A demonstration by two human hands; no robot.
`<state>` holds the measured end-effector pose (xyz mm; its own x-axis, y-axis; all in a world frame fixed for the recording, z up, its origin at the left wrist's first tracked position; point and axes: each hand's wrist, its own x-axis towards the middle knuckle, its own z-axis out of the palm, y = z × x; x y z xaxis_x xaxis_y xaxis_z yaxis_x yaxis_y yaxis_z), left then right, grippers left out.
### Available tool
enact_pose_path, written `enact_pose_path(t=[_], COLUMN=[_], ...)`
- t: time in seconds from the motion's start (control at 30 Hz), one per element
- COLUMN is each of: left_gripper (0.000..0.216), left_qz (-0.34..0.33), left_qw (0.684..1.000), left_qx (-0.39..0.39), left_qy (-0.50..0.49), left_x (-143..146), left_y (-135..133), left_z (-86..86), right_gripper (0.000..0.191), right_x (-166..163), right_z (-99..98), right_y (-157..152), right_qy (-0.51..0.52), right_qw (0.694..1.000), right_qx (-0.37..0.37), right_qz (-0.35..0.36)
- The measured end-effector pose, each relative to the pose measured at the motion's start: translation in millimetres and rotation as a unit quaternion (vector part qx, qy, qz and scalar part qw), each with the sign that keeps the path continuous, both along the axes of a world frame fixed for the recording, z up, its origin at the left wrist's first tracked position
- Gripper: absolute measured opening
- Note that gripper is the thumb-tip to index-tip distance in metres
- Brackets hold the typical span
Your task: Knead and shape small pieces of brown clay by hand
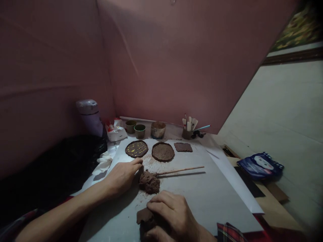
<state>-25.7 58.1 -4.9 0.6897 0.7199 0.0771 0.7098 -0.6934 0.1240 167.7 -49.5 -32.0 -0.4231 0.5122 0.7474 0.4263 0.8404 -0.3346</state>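
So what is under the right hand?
A brown clay slab lies under the right hand, on the grey sheet. Only its left end shows; the hand covers the rest.

Quick tally: two round clay discs (136, 149) (163, 152) and one flat slab (183, 147) are counted, plus two clay lumps (149, 182) (145, 216), three cups (130, 126) (139, 131) (158, 129), one wooden stick (180, 170), one tool pot (187, 133).

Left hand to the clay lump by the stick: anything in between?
Nothing visible. The left hand lies on the grey sheet right beside the clay lump; contact is unclear. The wooden stick meets the lump from the other side. The right hand rests on a separate clay block.
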Motion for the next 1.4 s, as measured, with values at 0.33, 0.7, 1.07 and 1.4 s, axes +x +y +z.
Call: enact_pose_path(t=[0.33, 0.7, 1.07, 1.4], left_gripper=[0.034, 0.041, 0.035, 0.038], left_qz=[0.005, -0.006, 0.015, 0.01], left_qw=[1.0, 1.0, 1.0, 1.0], left_qx=[0.01, -0.001, 0.004, 0.003], left_qy=[0.005, 0.012, 0.011, 0.012], left_x=[25, -3, 19, 14], left_y=[28, 4, 22, 16], left_z=[-0.3, 1.7, -1.1, -0.6], right_gripper=[0.023, 0.023, 0.028, 0.025], right_x=[2, 0, 1, 0], right_z=[-7.6, -2.0, -5.3, -5.1], right_y=[1, 0, 2, 3], right_qy=[-0.03, -0.017, -0.03, -0.037], right_qw=[0.999, 1.0, 1.0, 0.999], right_qx=[-0.009, -0.001, 0.009, 0.01], right_qz=[-0.011, -0.002, -0.003, -0.004])
